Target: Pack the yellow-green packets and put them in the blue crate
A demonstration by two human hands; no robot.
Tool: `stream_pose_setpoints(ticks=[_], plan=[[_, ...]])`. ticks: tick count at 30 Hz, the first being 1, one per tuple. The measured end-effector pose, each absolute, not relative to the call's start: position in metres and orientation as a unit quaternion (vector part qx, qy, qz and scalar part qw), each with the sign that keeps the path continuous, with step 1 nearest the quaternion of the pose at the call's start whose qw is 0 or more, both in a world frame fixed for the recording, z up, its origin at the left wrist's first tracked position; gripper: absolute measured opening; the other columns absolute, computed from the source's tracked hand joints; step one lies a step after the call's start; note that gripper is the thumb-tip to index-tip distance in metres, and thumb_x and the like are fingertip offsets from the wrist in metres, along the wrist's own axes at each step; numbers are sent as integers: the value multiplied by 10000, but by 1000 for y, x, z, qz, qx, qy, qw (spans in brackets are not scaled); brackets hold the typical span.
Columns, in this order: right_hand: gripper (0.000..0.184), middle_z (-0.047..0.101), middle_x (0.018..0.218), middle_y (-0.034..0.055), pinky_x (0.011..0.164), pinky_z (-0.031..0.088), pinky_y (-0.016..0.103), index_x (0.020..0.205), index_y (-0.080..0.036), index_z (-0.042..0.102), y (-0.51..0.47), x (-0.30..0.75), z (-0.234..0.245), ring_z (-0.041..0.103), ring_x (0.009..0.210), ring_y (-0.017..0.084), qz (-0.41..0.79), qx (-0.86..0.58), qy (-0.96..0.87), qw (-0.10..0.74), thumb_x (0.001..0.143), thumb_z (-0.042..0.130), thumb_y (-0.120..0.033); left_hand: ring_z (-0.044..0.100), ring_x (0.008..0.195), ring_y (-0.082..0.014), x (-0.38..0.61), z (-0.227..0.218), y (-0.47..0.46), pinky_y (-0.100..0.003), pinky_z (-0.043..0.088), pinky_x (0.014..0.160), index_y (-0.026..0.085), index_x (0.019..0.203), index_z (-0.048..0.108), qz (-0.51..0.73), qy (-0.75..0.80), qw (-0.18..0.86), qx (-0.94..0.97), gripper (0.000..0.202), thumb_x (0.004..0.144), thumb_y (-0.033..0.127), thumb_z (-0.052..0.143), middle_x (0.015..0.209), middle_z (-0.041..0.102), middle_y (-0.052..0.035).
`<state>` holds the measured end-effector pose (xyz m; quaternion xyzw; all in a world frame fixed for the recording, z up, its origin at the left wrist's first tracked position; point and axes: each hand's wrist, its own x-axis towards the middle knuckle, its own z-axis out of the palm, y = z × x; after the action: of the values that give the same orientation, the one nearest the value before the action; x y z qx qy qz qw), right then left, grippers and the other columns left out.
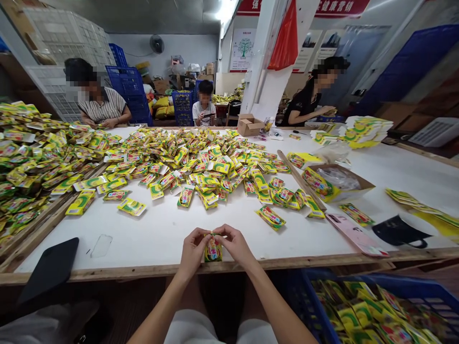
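Between my two hands is a small yellow-green printed packet box (214, 251), held upright over the front edge of the table. My left hand (194, 248) pinches its upper left corner, and my right hand (233, 242) pinches the upper right one. Both thumbs lie on the printed face near the top; what the fingertips do behind it is hidden. Beyond my hands spreads a heap of similar small boxes (193, 165), some with white end flaps standing out. A single box (271, 218) lies apart from the heap, to the right of my hands.
A wooden strip (301, 181) divides the white table (158, 239). On the right are a pink phone (355, 234), a black mug (399, 230) and an open carton (344, 184). A dark tablet-like slab (52, 267) overhangs the left edge. A blue crate (311, 298) stands below right. Several people sit beyond.
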<state>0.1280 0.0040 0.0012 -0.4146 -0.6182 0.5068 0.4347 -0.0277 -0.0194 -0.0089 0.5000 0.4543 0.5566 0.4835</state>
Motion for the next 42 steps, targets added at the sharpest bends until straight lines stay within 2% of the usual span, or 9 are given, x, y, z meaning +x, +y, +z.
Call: stream_pose_setpoints(ticks=[4,7,20,24,27,29,36,39,42], plan=[[191,679,907,38,774,513,319,946,-203,648,-5,124,-8,638,853,189,507,-441,-583,458,779,586,-272,645,784,-189,-28,-11,-18,-289,510,713,167,923,635,530,463,502,503,219,758,312,650,824,690,-46],[347,673,976,34,684,540,310,1112,-246,574,-12,118,-15,659,747,174,506,-475,-568,442,766,562,-226,661,767,-191,-27,-15,-18,-296,524,688,188,1071,583,492,472,529,506,350,748,302,651,885,693,-51],[431,656,983,41,617,526,277,1161,-234,532,-20,113,-8,636,679,161,459,-506,-564,464,736,485,-183,673,773,-198,-21,-7,-14,-282,531,670,153,1047,634,518,470,542,465,389,748,400,661,877,715,-76],[413,661,1027,54,660,502,311,1162,-271,561,-33,204,28,645,752,200,257,-633,-616,392,768,466,-189,646,966,-212,-23,-12,-14,-323,509,840,192,1160,580,544,478,512,463,459,763,411,650,1030,679,-89],[319,666,938,121,704,474,386,1043,-221,646,-41,292,50,639,784,277,60,-764,-599,232,740,546,-226,673,857,-208,-22,-18,-12,-359,522,809,169,1094,591,531,481,536,446,425,772,445,626,960,678,-89],[327,656,984,142,775,463,413,1048,-193,643,-34,324,49,630,881,306,16,-774,-603,195,737,577,-268,674,810,-209,-18,-20,-11,-363,523,788,156,1025,614,512,482,539,464,387,772,448,624,907,682,-84],[461,602,1157,147,903,432,389,1180,-141,533,42,285,-5,555,1081,273,46,-730,-622,279,742,585,-276,664,829,-213,-16,-22,-17,-350,507,802,167,956,642,476,484,515,523,336,758,439,640,881,689,-71],[461,609,1092,153,898,427,425,1156,-134,530,44,250,-16,549,1027,289,49,-724,-618,302,710,613,-213,668,827,-198,-17,-22,-16,-352,507,810,172,1039,584,495,479,523,502,384,771,442,628,917,679,-77],[509,576,1088,138,898,429,454,1195,-165,479,16,196,-19,519,1017,293,67,-660,-633,399,717,643,-224,666,866,-187,-10,-19,-14,-338,515,800,204,1156,485,523,467,528,479,493,750,420,662,1014,660,-94]])
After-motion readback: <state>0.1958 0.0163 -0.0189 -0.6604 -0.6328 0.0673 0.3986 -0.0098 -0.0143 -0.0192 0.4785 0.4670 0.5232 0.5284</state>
